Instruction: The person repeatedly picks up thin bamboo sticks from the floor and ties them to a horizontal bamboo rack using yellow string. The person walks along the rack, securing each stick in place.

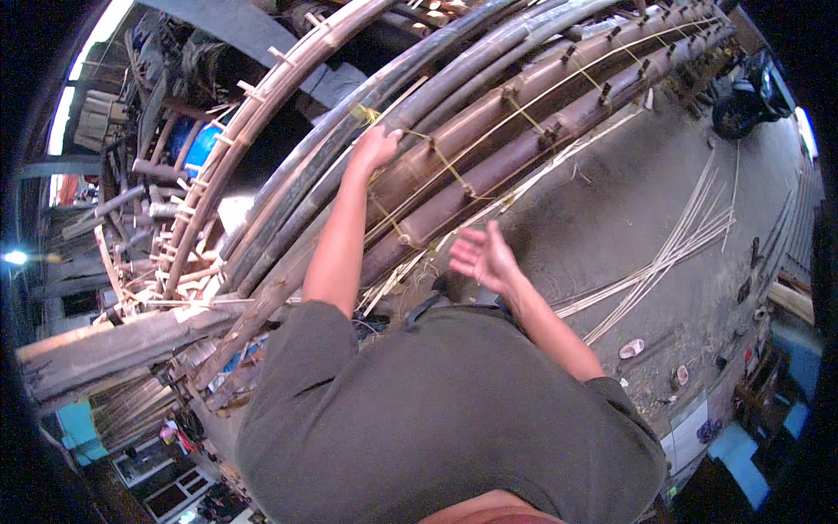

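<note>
Your left hand [377,147] reaches up with the arm outstretched and rests on the stacked bamboo poles [489,148], its fingers curled over a dark pole right beside a yellowish binding strip [443,162] that crosses the bundle. You cannot tell from this view whether those fingers pinch the strip or only press on the pole. Your right hand [483,256] hangs free in the air below the bundle, palm up and fingers spread, holding nothing. The poles run in a long curve from lower left to upper right, tied at intervals with thin strips. On the concrete floor [628,201] to your right lies a loose sheaf of thin bamboo slivers [676,249], well apart from both hands. A dark scooter [742,96] stands at the far upper right.
</note>
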### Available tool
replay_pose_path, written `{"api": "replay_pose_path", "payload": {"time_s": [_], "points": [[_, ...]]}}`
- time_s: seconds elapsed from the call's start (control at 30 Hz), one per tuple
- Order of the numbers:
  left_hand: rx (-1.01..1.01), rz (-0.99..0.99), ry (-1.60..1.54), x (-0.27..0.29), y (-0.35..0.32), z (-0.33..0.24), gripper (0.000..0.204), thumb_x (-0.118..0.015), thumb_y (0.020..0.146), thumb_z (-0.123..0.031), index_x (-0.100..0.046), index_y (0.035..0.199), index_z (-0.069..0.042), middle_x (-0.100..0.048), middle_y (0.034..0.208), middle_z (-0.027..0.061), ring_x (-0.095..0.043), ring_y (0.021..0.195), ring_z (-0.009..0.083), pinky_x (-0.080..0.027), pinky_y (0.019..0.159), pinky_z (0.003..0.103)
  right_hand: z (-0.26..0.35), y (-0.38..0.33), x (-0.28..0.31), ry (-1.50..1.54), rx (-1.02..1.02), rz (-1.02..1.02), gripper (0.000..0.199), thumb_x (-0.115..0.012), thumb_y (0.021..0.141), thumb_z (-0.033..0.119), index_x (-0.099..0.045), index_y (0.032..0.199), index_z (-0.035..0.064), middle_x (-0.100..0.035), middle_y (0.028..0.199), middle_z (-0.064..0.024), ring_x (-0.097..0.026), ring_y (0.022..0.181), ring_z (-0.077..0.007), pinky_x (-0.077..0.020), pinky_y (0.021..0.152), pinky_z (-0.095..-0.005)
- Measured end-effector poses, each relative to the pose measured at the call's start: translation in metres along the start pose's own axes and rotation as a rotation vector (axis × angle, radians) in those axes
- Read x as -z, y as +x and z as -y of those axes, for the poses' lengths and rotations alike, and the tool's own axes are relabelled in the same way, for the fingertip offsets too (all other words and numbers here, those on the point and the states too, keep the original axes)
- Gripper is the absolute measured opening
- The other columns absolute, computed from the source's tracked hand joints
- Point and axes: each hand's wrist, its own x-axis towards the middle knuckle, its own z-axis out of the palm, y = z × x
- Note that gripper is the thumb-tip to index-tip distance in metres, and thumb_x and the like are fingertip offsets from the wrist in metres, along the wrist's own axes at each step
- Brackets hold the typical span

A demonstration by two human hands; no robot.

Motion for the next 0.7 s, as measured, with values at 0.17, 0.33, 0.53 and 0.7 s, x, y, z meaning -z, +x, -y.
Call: {"api": "replay_pose_path", "payload": {"time_s": [0.17,0.33,0.53,0.7], "points": [[0.075,0.27,-0.08,0.05,-0.14,0.026,0.03,-0.049,0.089,-0.026,-0.064,0.1,-0.002,-0.064,0.098,0.0255,-0.061,0.097,0.0401,-0.048,0.084,0.047,-0.067,0.015,-0.044,0.005,-0.127,0.254,0.043,-0.044,0.097,0.047,-0.059,0.107,0.0077,-0.062,0.089,-0.0032,-0.06,0.084,-0.0156,-0.0503,0.079,-0.0349],[0.21,0.396,-0.217,0.034,-0.185,-0.013,0.038,-0.062,0.081,-0.023,-0.058,0.115,-0.007,-0.062,0.115,0.0203,-0.059,0.108,0.0353,-0.045,0.092,0.044,-0.07,0.01,-0.174,-0.283,0.793,0.015,0.025,-0.047,0.096,0.028,-0.054,0.087,0.0053,-0.057,0.081,-0.006,-0.057,0.081,-0.0179,-0.047,0.075,-0.0354],[0.118,0.261,-0.273,0.022,-0.184,0.004,0.034,-0.048,0.095,-0.029,-0.061,0.116,-0.006,-0.062,0.11,0.0232,-0.058,0.106,0.0376,-0.045,0.091,0.042,0.003,0.096,-0.215,-2.236,1.085,-0.133,0.06,-0.035,0.096,0.051,-0.072,0.086,0.0052,-0.067,0.093,-0.022,-0.063,0.093,-0.0362,-0.0475,0.083,-0.0418],[-0.039,0.062,-0.387,0.008,-0.188,0.029,0.031,-0.049,0.094,-0.03,-0.065,0.103,-0.005,-0.065,0.096,0.0208,-0.062,0.093,0.039,-0.049,0.079,0.044,0.021,0.069,-0.224,-1.241,0.416,0.514,0.059,-0.038,0.097,0.054,-0.058,0.074,0.0024,-0.054,0.069,-0.0008,-0.049,0.066,-0.0122,-0.043,0.061,-0.0323]]}}
